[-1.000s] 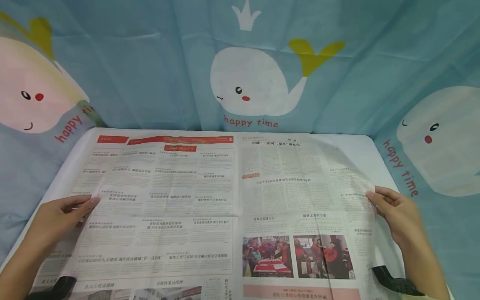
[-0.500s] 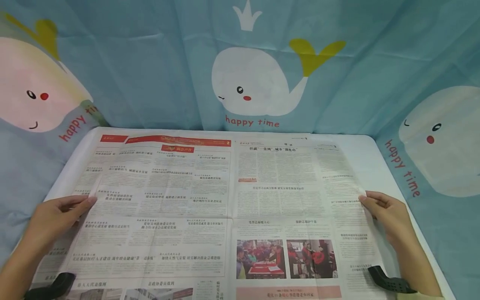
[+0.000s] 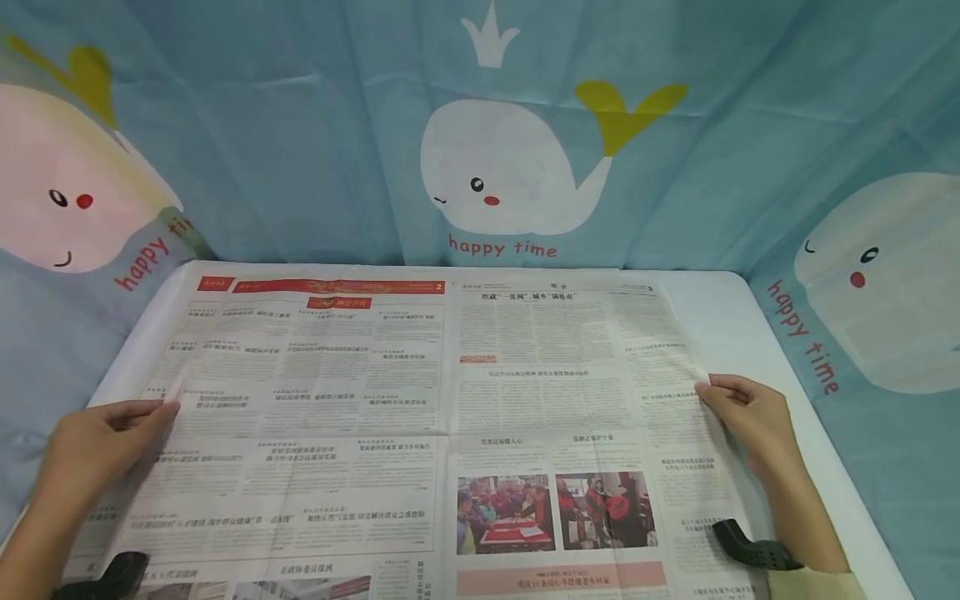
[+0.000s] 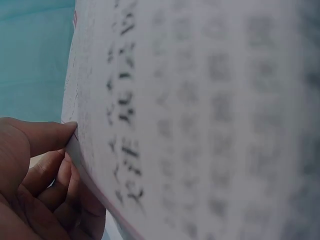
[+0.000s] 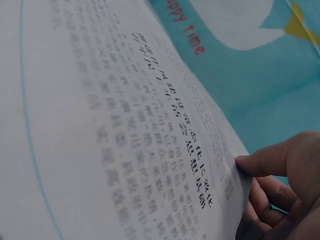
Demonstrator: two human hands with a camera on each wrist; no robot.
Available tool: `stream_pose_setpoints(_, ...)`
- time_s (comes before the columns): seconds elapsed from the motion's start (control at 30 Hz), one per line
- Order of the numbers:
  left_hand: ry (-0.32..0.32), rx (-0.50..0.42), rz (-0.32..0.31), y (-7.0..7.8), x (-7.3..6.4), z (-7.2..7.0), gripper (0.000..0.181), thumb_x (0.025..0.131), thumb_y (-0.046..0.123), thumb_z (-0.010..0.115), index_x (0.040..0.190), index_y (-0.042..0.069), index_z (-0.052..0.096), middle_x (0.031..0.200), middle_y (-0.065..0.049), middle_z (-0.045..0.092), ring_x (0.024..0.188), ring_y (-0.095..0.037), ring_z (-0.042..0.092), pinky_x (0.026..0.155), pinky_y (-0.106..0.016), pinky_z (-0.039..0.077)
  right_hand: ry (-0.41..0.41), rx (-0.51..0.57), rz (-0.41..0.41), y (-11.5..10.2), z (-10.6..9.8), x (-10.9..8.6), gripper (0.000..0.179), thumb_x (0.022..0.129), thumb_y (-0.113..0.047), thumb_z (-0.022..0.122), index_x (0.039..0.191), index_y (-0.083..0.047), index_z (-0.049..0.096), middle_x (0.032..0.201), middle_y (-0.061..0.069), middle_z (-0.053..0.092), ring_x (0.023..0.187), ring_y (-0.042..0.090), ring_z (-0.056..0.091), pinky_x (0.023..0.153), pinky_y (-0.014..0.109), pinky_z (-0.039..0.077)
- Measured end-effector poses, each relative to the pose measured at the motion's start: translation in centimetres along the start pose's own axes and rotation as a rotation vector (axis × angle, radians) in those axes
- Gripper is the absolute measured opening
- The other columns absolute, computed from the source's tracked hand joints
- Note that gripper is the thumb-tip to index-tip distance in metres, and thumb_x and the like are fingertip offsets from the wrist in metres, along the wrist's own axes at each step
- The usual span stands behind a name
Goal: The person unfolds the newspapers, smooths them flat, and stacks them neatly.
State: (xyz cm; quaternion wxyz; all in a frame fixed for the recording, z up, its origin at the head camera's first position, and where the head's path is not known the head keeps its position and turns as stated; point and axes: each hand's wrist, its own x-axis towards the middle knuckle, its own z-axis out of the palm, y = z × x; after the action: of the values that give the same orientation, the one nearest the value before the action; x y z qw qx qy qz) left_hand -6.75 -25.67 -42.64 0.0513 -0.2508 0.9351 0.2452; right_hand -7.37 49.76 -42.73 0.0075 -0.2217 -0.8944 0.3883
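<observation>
An open newspaper [image 3: 405, 400] spreads across the white table, with red banners at its top left and two colour photos at lower right. My left hand [image 3: 108, 446] pinches its left edge between thumb and fingers. On the opposite side my right hand [image 3: 753, 425] pinches the right edge the same way. In the left wrist view the thumb of the left hand [image 4: 37, 165] presses on the printed face, with the other fingers behind the sheet. The right wrist view shows the right hand [image 5: 285, 185] at the paper's edge, its fingers partly hidden by the page.
The white table [image 3: 738, 321] shows along both sides of the newspaper. A blue curtain [image 3: 300, 150] printed with whales hangs behind it and at both sides. Black wrist bands [image 3: 753, 546] sit at both wrists.
The right hand has moved left with the newspaper's right edge, while the left hand has shifted slightly left. The page's centre fold has slid left and the right page lies smoother.
</observation>
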Motion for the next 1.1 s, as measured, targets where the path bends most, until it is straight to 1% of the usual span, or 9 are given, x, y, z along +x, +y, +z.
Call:
stream_pose_setpoints(0.1,0.038,0.021,0.036,0.2,-0.4,0.3,0.067,0.103,0.044,0.065,0.13,-0.017,0.063,0.121,-0.042,0.067,0.075,-0.036,0.07,0.05,-0.03,0.046,0.015,-0.017,0.0,0.1,0.1,0.0,0.052,0.103,-0.037,0.069,0.133,0.005,0.068,0.098,0.005,0.075,0.075,0.0,0.061,0.064,0.016,0.051)
stream_pose_setpoints(0.23,0.071,0.056,0.058,0.7,-0.2,0.3,0.061,0.103,0.037,0.067,0.127,-0.019,0.063,0.115,-0.042,0.069,0.076,-0.042,0.07,0.052,-0.033,0.045,0.021,-0.024,0.015,-0.1,0.3,0.2,0.05,0.102,-0.034,0.07,0.132,0.007,0.068,0.106,0.018,0.076,0.074,0.002,0.061,0.062,0.017,0.05)
stream_pose_setpoints(0.47,0.032,0.08,0.01,1.3,-0.5,0.3,0.061,0.103,0.036,0.066,0.128,-0.019,0.061,0.119,-0.043,0.066,0.079,-0.042,0.069,0.054,-0.035,0.044,0.01,-0.016,-0.002,-0.2,0.3,0.2,0.048,0.102,-0.03,0.071,0.129,0.009,0.069,0.105,0.022,0.077,0.072,0.004,0.063,0.061,0.02,0.052)
stream_pose_setpoints(0.57,0.013,0.088,-0.017,1.5,-0.8,0.1,0.061,0.104,0.037,0.065,0.129,-0.018,0.06,0.12,-0.044,0.063,0.082,-0.044,0.068,0.061,-0.044,0.048,0.008,-0.036,-0.023,-0.4,0.1,0.2,0.048,0.102,-0.03,0.071,0.128,0.01,0.07,0.107,0.024,0.076,0.072,0.005,0.063,0.06,0.02,0.051)
stream_pose_setpoints(0.7,0.032,0.116,-0.035,1.8,-1.4,0.3,0.058,0.105,0.033,0.062,0.131,-0.019,0.058,0.126,-0.045,0.059,0.095,-0.053,0.064,0.074,-0.059,0.049,-0.001,-0.053,-0.072,-0.7,0.0,0.3,0.044,0.101,-0.03,0.071,0.125,0.008,0.072,0.106,0.022,0.076,0.074,0.006,0.062,0.061,0.021,0.051)
stream_pose_setpoints(0.77,0.033,0.116,-0.056,1.9,-1.5,0.3,0.058,0.106,0.031,0.061,0.133,-0.02,0.055,0.127,-0.047,0.056,0.097,-0.055,0.062,0.075,-0.061,0.049,-0.008,-0.048,-0.091,-0.8,0.0,0.3,0.043,0.101,-0.03,0.071,0.124,0.007,0.072,0.105,0.022,0.076,0.075,0.007,0.063,0.062,0.021,0.052)
stream_pose_setpoints(0.93,0.049,0.114,-0.01,2.0,-1.4,0.9,0.054,0.106,0.026,0.062,0.135,-0.02,0.056,0.127,-0.048,0.056,0.095,-0.058,0.064,0.067,-0.056,0.051,-0.026,-0.064,-0.106,-0.4,-0.4,0.3,0.043,0.102,-0.03,0.07,0.124,0.007,0.071,0.11,0.022,0.075,0.078,0.005,0.062,0.064,0.019,0.051)
stream_pose_setpoints(1.0,0.059,0.112,0.01,1.9,-1.2,1.1,0.052,0.105,0.023,0.063,0.134,-0.019,0.057,0.128,-0.047,0.057,0.097,-0.059,0.064,0.068,-0.057,0.05,-0.038,-0.075,-0.112,-0.2,-0.5,0.4,0.043,0.102,-0.029,0.07,0.125,0.007,0.07,0.111,0.023,0.074,0.078,0.005,0.062,0.064,0.018,0.051)
stream_pose_setpoints(1.1,0.06,0.1,-0.005,1.8,-0.9,1.2,0.051,0.104,0.022,0.063,0.136,-0.017,0.057,0.129,-0.045,0.059,0.102,-0.059,0.063,0.076,-0.062,0.049,-0.053,-0.077,-0.125,0.0,-0.6,0.6,0.041,0.102,-0.026,0.07,0.125,0.008,0.069,0.11,0.023,0.074,0.079,0.007,0.062,0.064,0.019,0.051)
